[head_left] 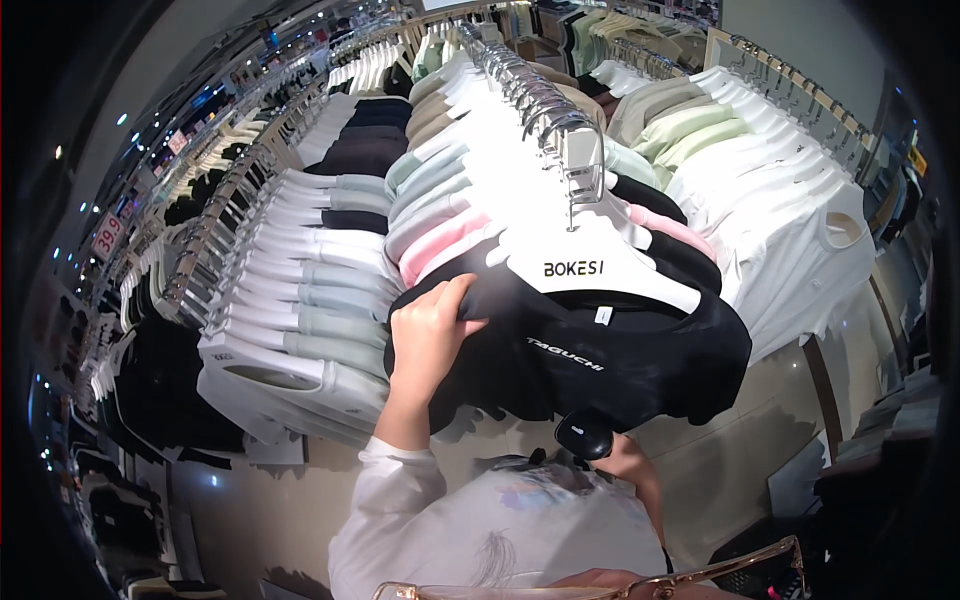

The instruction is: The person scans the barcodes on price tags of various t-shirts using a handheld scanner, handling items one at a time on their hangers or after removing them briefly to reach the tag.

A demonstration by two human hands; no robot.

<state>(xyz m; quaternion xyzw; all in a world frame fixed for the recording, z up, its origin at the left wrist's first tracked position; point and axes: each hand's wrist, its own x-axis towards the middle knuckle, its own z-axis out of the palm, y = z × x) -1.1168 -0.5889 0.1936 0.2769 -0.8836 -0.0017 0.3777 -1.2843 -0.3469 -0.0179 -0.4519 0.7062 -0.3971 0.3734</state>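
Observation:
A black T-shirt (650, 365) with white lettering hangs on a white hanger (600, 268) at the front end of the middle rail. My left hand (430, 322) is closed on the shirt's left shoulder, thumb and fingers pinching the cloth. My right hand (618, 455) comes up below the shirt's hem. A rounded black device (584, 436) covers its front part, so the fingers are hidden. Whether that device is held or strapped on, I cannot tell. Directly behind the black shirt hang a pink garment (445, 240) and pale blue ones.
The metal rail (520, 85) with crowded hanger hooks runs away from me. White and grey shirts (310, 290) fill a rack on the left; white and green tops (770, 220) hang on the right. A pair of glasses (700, 575) crosses the lower edge. Tiled floor (720, 480) shows below.

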